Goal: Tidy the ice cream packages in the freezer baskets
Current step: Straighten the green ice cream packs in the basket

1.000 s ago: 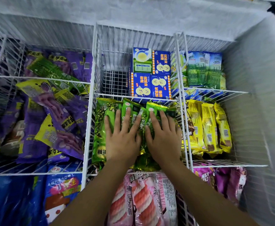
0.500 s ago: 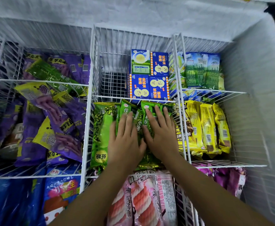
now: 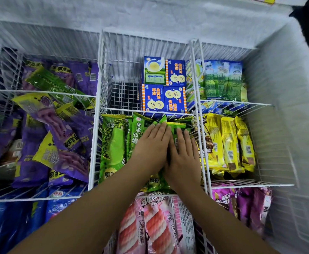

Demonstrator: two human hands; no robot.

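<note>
Green ice cream packages [image 3: 113, 143] lie side by side in the middle white wire basket [image 3: 92, 143]. My left hand [image 3: 150, 149] lies flat on them with straight fingers held together. My right hand [image 3: 184, 156] presses flat on the packages just to its right, partly tucked under the left hand's edge. Both hands cover the right half of the green row, so those wrappers are mostly hidden.
Blue boxes [image 3: 163, 88] fill the basket section behind. Purple and yellow wrappers [image 3: 58, 136] lie jumbled in the left basket. Yellow bars [image 3: 228, 143] stand in a row on the right. Pink packages [image 3: 153, 226] lie in front. The frosted freezer wall [image 3: 287, 107] rises at right.
Both hands slid to the right across the green packages and came together, fingers closing up; the left hand now overlaps the right. A green package on the left is uncovered.
</note>
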